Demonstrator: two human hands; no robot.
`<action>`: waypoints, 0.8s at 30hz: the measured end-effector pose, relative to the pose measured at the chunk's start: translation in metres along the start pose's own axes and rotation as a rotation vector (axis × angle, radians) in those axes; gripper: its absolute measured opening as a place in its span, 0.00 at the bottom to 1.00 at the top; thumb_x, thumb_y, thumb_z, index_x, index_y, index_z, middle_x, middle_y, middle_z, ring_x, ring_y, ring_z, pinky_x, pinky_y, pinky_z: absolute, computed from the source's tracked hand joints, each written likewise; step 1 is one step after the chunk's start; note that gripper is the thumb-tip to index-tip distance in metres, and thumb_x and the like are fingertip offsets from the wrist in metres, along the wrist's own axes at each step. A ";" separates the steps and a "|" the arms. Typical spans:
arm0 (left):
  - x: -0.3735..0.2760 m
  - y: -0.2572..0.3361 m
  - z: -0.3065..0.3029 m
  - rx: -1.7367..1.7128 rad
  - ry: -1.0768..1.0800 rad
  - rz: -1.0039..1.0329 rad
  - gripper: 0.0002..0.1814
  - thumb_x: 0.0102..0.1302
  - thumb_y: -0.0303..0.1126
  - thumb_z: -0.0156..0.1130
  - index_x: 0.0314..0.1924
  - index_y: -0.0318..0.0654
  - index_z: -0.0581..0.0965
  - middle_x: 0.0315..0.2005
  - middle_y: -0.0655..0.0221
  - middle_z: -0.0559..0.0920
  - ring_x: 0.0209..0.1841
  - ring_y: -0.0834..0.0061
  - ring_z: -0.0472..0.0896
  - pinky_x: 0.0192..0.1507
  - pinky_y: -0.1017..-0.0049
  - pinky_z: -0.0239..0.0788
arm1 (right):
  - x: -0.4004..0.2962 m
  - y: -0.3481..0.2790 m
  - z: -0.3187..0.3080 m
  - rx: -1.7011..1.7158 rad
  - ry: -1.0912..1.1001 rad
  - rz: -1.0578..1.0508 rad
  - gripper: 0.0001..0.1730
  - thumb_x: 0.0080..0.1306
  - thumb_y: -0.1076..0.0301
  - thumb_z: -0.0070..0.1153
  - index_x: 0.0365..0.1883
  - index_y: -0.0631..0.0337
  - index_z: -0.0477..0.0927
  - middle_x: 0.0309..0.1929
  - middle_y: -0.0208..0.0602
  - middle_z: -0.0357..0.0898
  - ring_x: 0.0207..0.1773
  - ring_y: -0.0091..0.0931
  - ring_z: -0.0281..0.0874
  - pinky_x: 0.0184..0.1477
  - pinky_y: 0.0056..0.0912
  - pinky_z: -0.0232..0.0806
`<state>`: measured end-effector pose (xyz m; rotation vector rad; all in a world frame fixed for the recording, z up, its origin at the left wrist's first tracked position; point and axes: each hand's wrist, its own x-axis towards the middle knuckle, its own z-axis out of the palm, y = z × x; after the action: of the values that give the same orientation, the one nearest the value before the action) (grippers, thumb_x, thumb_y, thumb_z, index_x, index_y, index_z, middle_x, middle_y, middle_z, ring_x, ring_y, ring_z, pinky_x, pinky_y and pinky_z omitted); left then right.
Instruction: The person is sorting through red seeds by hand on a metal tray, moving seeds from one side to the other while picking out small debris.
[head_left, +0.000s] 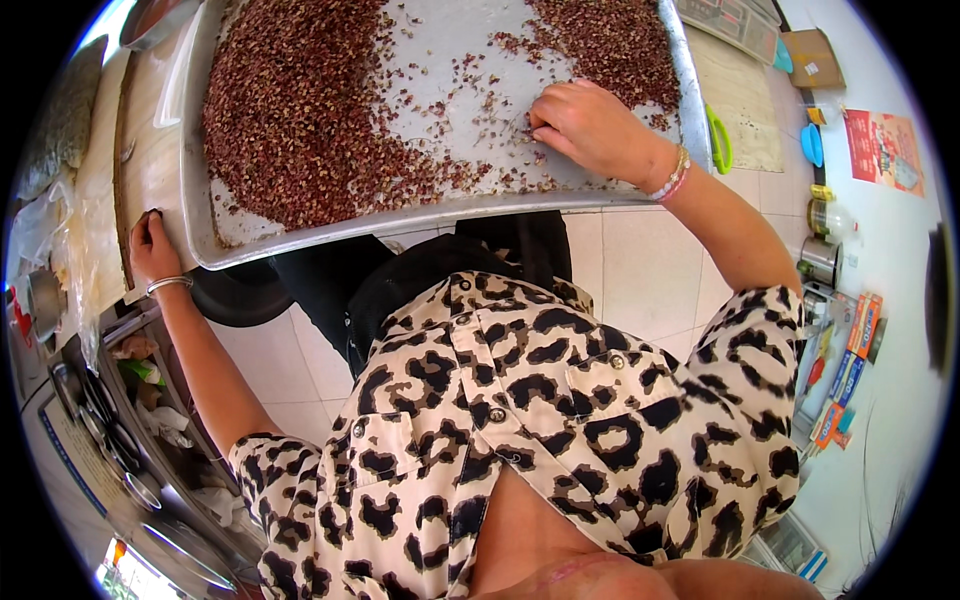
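A large shallow metal tray (472, 26) lies before me. Reddish-brown dried husks, apparently Sichuan peppercorns (292, 112), form a big heap along its left side. A smaller heap of the same husks (622, 49) is at the upper right, with loose bits and thin stems scattered between. My right hand (574, 124) hovers low over the tray's right part, thumb and fingers drawn together; any small piece in the fingertips is hidden. Outside the tray, my left hand (154, 247) rests at the edge of the wooden table (154, 169), its fingers curled and partly hidden.
A green handle (718, 139) sits just right of the tray. Plastic bags (45, 217) lie at the far left. Beneath the table is a dark round object (244, 292). Metal pans (97, 412) line the lower left, and boxes (847, 375) stand by the right wall.
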<state>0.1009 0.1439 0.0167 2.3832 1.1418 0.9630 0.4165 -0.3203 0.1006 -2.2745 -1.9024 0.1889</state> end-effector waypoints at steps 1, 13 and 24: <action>0.000 0.001 0.000 0.013 -0.003 -0.005 0.15 0.58 0.40 0.56 0.36 0.34 0.79 0.31 0.62 0.81 0.35 0.72 0.77 0.40 0.75 0.67 | 0.000 0.000 0.002 -0.013 0.017 -0.008 0.08 0.56 0.65 0.50 0.27 0.61 0.76 0.27 0.38 0.74 0.32 0.32 0.72 0.39 0.34 0.64; 0.001 -0.032 0.001 0.013 -0.073 -0.016 0.16 0.61 0.37 0.53 0.40 0.31 0.76 0.34 0.57 0.79 0.37 0.66 0.77 0.42 0.72 0.67 | -0.068 0.066 -0.036 0.386 0.500 0.602 0.08 0.54 0.69 0.51 0.29 0.65 0.73 0.25 0.44 0.75 0.28 0.33 0.74 0.33 0.28 0.67; 0.005 -0.027 0.005 0.141 -0.035 0.079 0.17 0.60 0.39 0.54 0.39 0.31 0.77 0.34 0.57 0.79 0.37 0.63 0.77 0.43 0.70 0.66 | -0.226 0.217 -0.001 0.017 0.633 1.230 0.10 0.54 0.64 0.48 0.28 0.62 0.77 0.30 0.46 0.78 0.35 0.39 0.75 0.40 0.36 0.67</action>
<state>0.0922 0.1646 0.0007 2.5636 1.1456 0.8886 0.5851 -0.5797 0.0531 -2.6720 -0.0920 -0.3336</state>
